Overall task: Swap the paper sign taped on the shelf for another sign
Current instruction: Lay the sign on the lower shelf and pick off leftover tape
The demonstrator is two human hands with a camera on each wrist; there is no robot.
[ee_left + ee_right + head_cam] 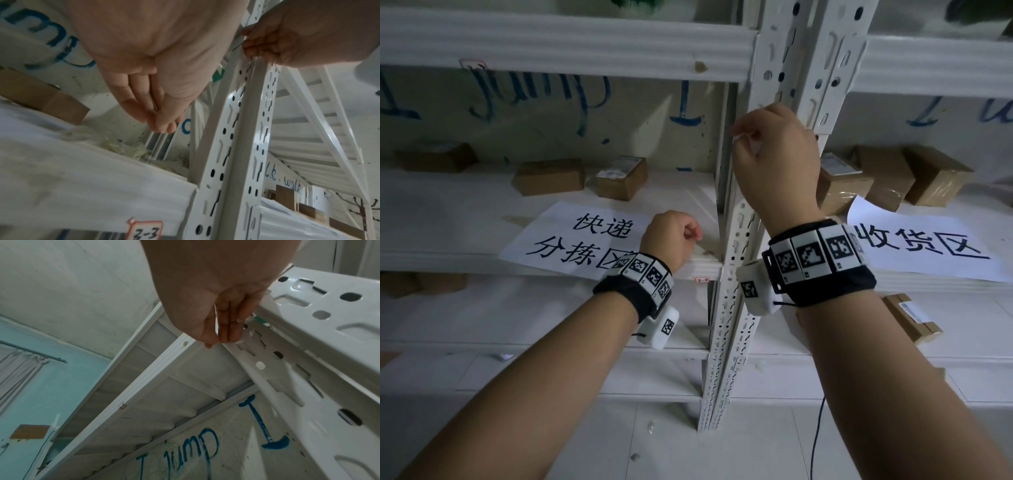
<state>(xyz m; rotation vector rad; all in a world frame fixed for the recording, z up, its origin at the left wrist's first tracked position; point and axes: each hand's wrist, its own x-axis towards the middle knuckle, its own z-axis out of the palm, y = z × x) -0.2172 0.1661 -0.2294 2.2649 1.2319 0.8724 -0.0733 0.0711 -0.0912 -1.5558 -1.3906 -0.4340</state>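
Note:
A white paper sign (571, 236) with black characters lies on the middle shelf board, its front edge hanging over the shelf lip. My left hand (693, 234) hovers at its right edge as a closed fist; in the left wrist view the fingers (144, 104) curl into the palm with nothing visible in them. A second paper sign (928, 243) lies on the shelf to the right. My right hand (739, 132) is raised at the perforated white upright (743, 240) and pinches a thin white strip (216, 321) between thumb and fingers.
Cardboard boxes (548, 178) sit at the back of the left bay, with more boxes (914, 178) in the right bay. A shelf beam (565, 41) runs overhead. A small label reading 3-3 (146, 230) is on the shelf lip. Blue writing covers the wall behind.

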